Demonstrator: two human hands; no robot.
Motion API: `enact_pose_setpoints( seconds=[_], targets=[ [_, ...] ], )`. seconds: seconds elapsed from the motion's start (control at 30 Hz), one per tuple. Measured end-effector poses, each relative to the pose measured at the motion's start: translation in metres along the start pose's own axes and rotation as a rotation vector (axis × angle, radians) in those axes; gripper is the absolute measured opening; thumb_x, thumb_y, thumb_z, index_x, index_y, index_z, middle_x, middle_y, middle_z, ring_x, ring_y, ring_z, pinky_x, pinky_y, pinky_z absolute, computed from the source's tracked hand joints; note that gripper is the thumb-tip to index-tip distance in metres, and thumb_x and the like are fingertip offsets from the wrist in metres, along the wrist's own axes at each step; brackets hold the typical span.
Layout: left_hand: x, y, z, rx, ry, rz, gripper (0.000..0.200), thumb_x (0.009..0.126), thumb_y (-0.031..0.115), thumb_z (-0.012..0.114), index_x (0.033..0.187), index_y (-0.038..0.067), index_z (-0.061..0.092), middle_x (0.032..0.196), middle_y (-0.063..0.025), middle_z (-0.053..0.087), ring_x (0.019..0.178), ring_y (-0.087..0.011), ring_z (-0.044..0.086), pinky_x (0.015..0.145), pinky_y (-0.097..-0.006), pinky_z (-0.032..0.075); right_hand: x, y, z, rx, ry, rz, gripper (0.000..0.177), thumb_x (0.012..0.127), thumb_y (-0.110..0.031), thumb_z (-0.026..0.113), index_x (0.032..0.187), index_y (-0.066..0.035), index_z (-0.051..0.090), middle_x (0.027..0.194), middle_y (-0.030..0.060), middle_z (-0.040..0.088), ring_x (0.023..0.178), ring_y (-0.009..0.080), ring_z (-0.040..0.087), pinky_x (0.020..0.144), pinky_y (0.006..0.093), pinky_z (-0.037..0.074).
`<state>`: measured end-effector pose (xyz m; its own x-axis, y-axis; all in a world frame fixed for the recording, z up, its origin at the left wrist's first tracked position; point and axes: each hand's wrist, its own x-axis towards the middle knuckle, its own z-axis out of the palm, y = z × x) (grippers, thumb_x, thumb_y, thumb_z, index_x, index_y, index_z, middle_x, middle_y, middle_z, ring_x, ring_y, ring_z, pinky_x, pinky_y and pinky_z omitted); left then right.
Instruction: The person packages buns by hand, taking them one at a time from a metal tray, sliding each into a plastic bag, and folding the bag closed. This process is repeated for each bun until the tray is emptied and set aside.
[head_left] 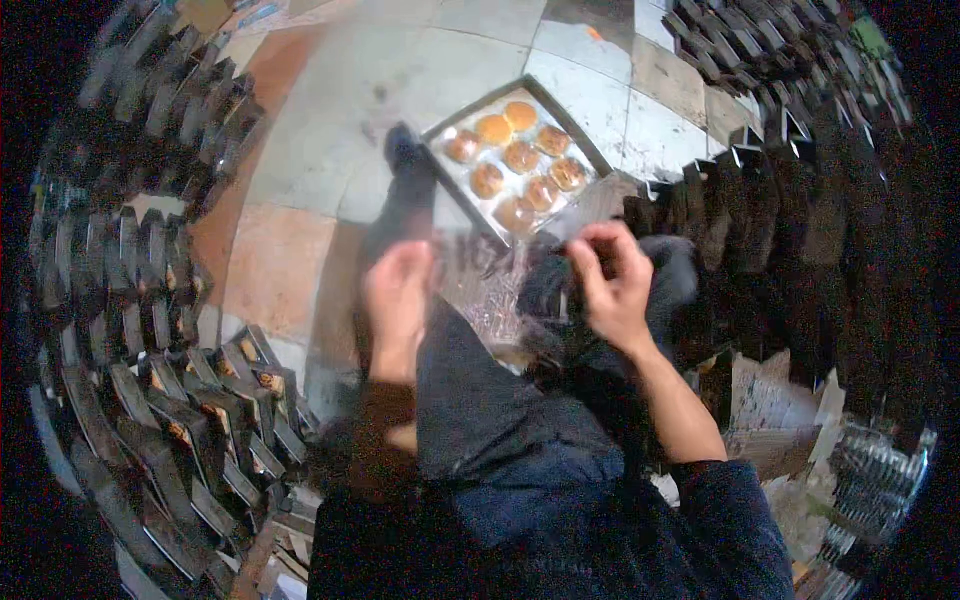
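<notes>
A dark-rimmed square tray lies tilted on the tiled floor in front of my legs. It holds several round golden-brown buns on a pale liner. My left hand hovers above my leg, left of the tray's near corner, blurred by motion, so its fingers are hard to make out. My right hand is raised on the other side of that corner, its fingers curled with thumb and forefinger near each other. Whether anything thin is between them is too small to tell. Neither hand touches the tray.
Stacks of dark metal trays stand at the left, the upper left and the right. Torn cardboard is at the lower right, beside a pile of shiny metal pieces. Worn floor tiles extend beyond the tray.
</notes>
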<state>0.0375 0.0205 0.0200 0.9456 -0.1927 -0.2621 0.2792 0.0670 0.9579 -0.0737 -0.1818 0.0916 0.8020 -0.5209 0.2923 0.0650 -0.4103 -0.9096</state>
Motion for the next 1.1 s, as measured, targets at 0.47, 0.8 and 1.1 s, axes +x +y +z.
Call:
enact_pose_setpoints(
  seconds=[0.47,0.8,1.1],
  targets=[
    [-0.028,-0.039,-0.101,0.74,0.657,-0.043,0.008,0.086,0.009,0.062,0.089,0.001,0.061,0.076,-0.0076,0.06,0.063,-0.016,0.057,0.058,-0.0307,0.052,0.292,0.519,0.11,-0.905,-0.501,0.543,0.073,0.09,-0.064,0.035,0.097,0.002,0.065,0.105,0.0267,0.063,0.103,0.0373,0.06,0.089,0.0468,0.045],
    [-0.007,-0.03,-0.083,0.835,0.742,-0.17,0.008,0.086,0.007,0.061,0.088,0.0,0.059,0.075,-0.0084,0.059,0.06,-0.0176,0.056,0.056,-0.0311,0.052,0.366,0.624,0.122,-0.932,-0.238,0.174,0.059,0.088,-0.05,0.046,0.073,0.004,0.065,0.075,0.0286,0.062,0.078,0.048,0.062,0.068,0.0504,0.049],
    [-0.026,-0.022,-0.082,0.775,0.761,-0.064,0.007,0.087,0.006,0.059,0.087,-0.001,0.057,0.073,-0.0091,0.058,0.058,-0.0191,0.056,0.055,-0.0315,0.052,0.29,0.586,0.081,-0.127,0.393,0.909,0.043,0.095,-0.029,0.041,0.114,0.007,0.054,0.112,0.0195,0.06,0.093,0.0338,0.063,0.076,0.0463,0.054]
  ],
)
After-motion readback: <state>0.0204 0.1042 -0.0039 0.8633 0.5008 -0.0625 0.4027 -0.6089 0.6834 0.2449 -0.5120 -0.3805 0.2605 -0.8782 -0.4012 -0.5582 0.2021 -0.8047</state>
